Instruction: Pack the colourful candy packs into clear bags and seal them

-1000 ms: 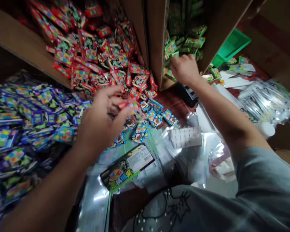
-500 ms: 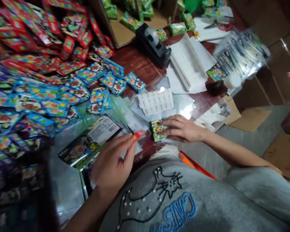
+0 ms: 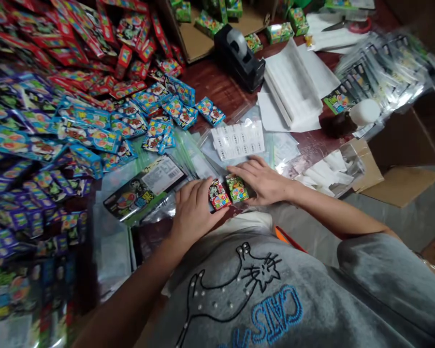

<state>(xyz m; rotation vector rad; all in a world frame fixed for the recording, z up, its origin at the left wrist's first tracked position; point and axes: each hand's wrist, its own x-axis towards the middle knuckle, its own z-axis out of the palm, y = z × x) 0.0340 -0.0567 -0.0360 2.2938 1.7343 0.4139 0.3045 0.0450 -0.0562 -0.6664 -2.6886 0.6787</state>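
Near the table's front edge, my left hand (image 3: pixel 195 205) grips a small red candy box (image 3: pixel 219 194) between thumb and fingers. Right beside it is a small green candy box (image 3: pixel 237 189), its printed face up. My right hand (image 3: pixel 263 182) holds this green box from the right, fingers along its far and right sides. The two boxes lie side by side, almost touching. Just beyond them rests a sheet of white round stickers (image 3: pixel 238 140) on clear plastic bags. Left of my left hand lies a dark printed pouch (image 3: pixel 145 189) with a white label.
Piles of red boxes (image 3: pixel 83 43), blue packets (image 3: pixel 87 130) and purple packets (image 3: pixel 39 193) cover the left. Behind stand a tape dispenser (image 3: pixel 239 58) and a carton (image 3: pixel 195 43) of green boxes. To the right are white paper (image 3: pixel 293 87), a white-capped bottle (image 3: pixel 351 118), scissors (image 3: pixel 351 25) and filled bags (image 3: pixel 391 72).
My left hand has brought the red box rightward, up against the green one, and turned its printed face up. My right hand stays at the green box. The camera view has shifted slightly.
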